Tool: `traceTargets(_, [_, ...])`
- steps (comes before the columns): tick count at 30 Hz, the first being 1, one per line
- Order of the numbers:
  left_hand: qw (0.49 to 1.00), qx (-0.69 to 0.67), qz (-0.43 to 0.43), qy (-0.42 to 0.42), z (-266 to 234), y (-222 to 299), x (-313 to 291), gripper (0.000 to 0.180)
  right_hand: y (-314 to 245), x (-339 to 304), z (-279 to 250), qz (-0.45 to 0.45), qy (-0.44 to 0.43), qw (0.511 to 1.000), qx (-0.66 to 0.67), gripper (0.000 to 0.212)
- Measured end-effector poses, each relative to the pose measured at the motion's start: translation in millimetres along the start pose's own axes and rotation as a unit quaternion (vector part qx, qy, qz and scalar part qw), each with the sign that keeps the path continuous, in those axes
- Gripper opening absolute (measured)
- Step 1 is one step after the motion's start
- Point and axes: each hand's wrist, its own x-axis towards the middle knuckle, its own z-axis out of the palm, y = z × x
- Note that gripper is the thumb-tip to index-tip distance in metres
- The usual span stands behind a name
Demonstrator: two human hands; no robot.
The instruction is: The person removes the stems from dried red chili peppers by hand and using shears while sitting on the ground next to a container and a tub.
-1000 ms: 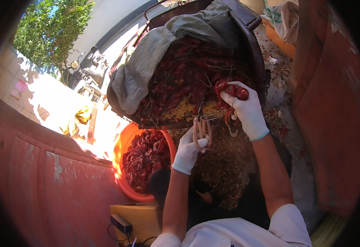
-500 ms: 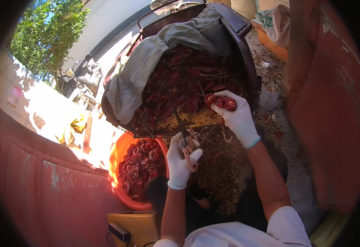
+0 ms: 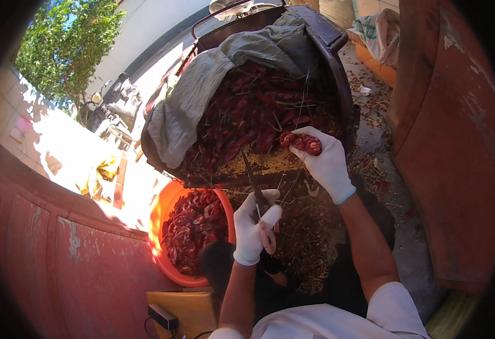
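My left hand (image 3: 249, 236), in a white glove, is wrapped round a pair of scissors (image 3: 251, 174); the dark blades point up and away, toward the cart. My right hand (image 3: 331, 167), gloved too, grips a small bunch of dried red chili peppers (image 3: 309, 145), their cut or stem ends facing left. The scissors are apart from the bunch, lower and to its left. Beyond both hands lies a heap of dried red chilies (image 3: 247, 107) in a dark metal cart (image 3: 346, 93). Yellow seeds (image 3: 258, 164) cover the cart bed's near edge.
An orange tub (image 3: 156, 243) of red chili pieces stands left of my left arm. Grey sheeting (image 3: 185, 107) drapes over the cart's left and back. Stems litter the ground below my hands. Red metal panels (image 3: 106, 265) flank both sides; a yellow box (image 3: 196, 311) sits near me.
The scissors have dropped slightly and turned in my left hand, their handles now closer together. My right hand, still gripping the chili bunch, has shifted slightly left and down.
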Motion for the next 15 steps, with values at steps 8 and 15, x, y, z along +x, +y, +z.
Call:
traceTargets(8, [0.997, 0.019, 0.056, 0.039, -20.2, -2.2, -12.0, 0.034, -2.4, -1.7, -4.4, 0.018, 0.032, 0.982, -0.187, 0.023])
traceTargets(15, [0.983, 0.175, 0.022, 0.050, -13.3, -7.5, -16.7, 0.028, 3.9, 0.5, -1.1, -0.022, 0.055, 0.990, -0.126, 0.025])
